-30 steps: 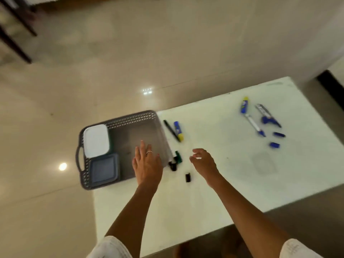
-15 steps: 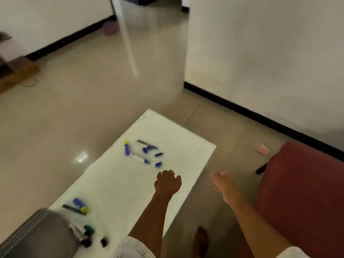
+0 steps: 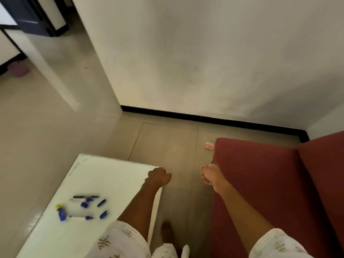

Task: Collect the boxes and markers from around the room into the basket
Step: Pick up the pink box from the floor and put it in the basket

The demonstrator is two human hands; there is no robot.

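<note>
Now, desk point(image 3: 104, 175): white top at the lower left, its far right corner under the left hand.
Markers point(image 3: 81, 207): a loose cluster on the near left part of the desk, well apart from both hands.
Yellow-capped blue marker point(image 3: 61, 213): leftmost of the cluster, lying with its yellow end toward the far side.
White marker point(image 3: 80, 218): lies just right of the yellow-capped one, blue tip pointing right.
Black marker point(image 3: 86, 197): lies crosswise at the far edge of the cluster, with another white-bodied, blue-capped one just beside it on the near side.
Blue caps point(image 3: 101, 202): two small loose pieces at the right of the cluster, one nearer, one farther.
Left hand point(image 3: 158, 177): over the desk's far right corner, fingers curled into a loose fist; its grip holds nothing that shows, and whether it touches the desk I cannot tell.
Floor point(image 3: 167, 146): beige tiles between desk and sofa.
Right hand point(image 3: 211, 176): raised over the floor just beside the sofa's front edge, a ring on one finger, fingers curled inward; the grip looks closed on nothing, though the palm side is hidden.
Pink box point(image 3: 209, 146): small, flat on the floor, just beside the sofa's far corner, beyond the right hand and apart from it.
Sofa point(image 3: 270, 183): dark red, filling the lower right.
Basket: out of view.
</note>
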